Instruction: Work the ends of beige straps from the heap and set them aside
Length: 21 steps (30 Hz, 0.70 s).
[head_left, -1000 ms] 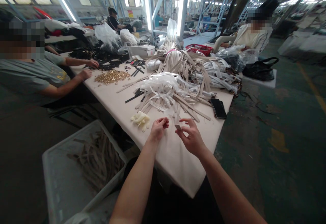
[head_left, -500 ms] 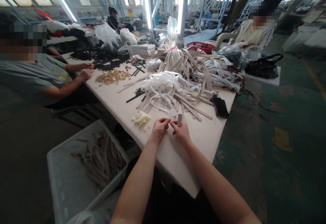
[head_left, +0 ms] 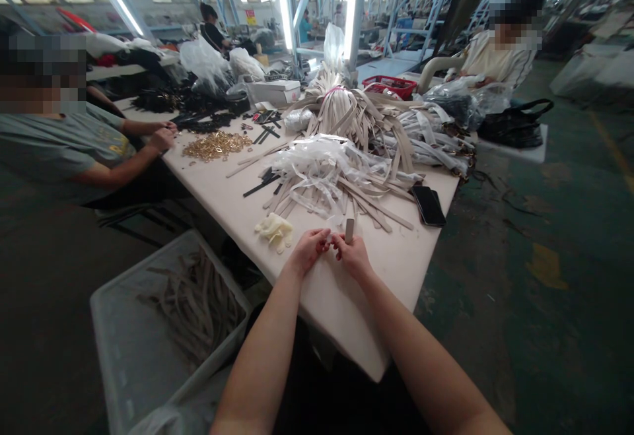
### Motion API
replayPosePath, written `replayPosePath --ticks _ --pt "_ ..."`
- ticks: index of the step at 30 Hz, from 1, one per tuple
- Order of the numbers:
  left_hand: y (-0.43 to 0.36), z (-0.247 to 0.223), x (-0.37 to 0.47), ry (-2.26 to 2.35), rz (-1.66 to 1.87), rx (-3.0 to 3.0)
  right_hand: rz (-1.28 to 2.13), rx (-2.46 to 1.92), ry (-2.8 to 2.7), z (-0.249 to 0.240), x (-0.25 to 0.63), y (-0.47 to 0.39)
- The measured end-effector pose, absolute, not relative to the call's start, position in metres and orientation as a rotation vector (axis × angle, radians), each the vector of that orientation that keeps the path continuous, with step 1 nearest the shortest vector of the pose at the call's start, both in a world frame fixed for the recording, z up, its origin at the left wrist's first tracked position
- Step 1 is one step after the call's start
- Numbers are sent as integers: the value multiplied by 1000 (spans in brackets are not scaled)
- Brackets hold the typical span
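Fingers of the right hand close on a short beige strip, which juts from that hand with its long axis running up the view, over the table. The left hand is just beside, farther from the strip; between them shows a whitish scrap. I cannot tell which fingers pinch it; the strip's lower end is hidden.

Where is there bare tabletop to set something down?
Free: the left strip between gold pile and cream pile, and the patch between right hand, black phone and right table edge. Crowded: the middle, clear plastic over beige straps.
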<state>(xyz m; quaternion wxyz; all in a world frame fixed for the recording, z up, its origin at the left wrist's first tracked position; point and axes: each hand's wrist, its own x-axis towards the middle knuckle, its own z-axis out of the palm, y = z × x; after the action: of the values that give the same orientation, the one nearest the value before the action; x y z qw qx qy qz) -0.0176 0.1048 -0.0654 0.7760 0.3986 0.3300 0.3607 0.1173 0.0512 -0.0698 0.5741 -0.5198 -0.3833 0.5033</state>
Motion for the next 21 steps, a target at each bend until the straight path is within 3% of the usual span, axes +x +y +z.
replayPosePath --ticks 8,21 --pt "101 -69 -11 875 906 879 1239 -1243 -891 -71 125 54" --pt "100 -68 -14 761 855 987 1171 -1323 -808 -74 124 54"
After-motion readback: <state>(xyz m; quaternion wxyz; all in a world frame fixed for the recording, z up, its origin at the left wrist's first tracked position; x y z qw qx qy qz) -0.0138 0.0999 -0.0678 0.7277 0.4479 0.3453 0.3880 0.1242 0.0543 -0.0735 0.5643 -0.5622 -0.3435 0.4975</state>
